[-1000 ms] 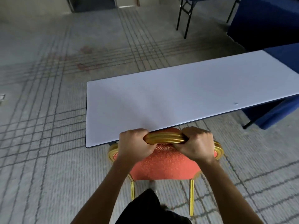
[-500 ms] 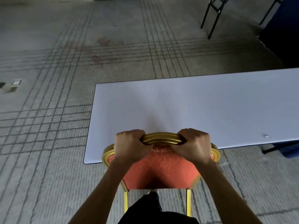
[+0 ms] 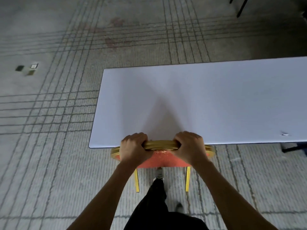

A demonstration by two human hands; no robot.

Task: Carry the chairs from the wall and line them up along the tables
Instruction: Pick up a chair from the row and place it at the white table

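Banquet chair (image 3: 166, 159), gold frame and red padding, sits at the near edge of the white table (image 3: 199, 100), close to its left corner. Left hand (image 3: 132, 149) and right hand (image 3: 191, 147) both clamp its top rail, a bit apart.

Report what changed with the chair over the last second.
The chair was pushed forward, squaring up to the table near its left end; its gold top rail now sits at the near edge. Nothing let go: left hand and right hand still grip that rail.
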